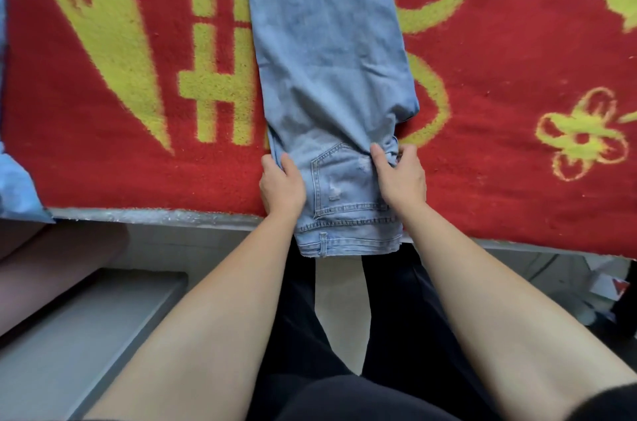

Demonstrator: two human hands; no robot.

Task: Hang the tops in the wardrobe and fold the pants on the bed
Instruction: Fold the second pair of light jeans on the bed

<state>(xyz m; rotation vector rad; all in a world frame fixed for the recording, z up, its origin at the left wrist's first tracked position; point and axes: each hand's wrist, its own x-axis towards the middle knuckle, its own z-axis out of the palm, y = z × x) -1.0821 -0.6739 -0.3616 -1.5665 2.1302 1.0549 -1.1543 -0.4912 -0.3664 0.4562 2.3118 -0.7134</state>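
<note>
Jeans, count: one pair of jeans (331,58), the only pants in view.
Hands, count: two, both bare, with forearms reaching in from below.
Left hand (281,186): grasping the jeans' left edge, thumb on top of the denim and the other fingers curled around the side seam.
Right hand (400,175): grasping the jeans' right edge, thumb laid on the denim and fingers curled around a bunched bit of fabric.
Jeans, place: between the two hands, lying on the bed (155,215). The legs run away from the hands to the top of the view.
Waistband (348,237): one, on the near side of the hands, hanging just over the bed's edge.
Jeans, look: light blue washed denim, laid as one narrow strip with one leg on the other. There are soft creases beyond the hands.
Back pocket (339,179): one showing, between the hands, with pale worn patches on it and beside it.
Blanket (517,93): one, red fleece with yellow-green figures, under the jeans and both hands.
Blue cloth (17,182): one piece, far to the left of the left hand, at the bed's edge.
</note>
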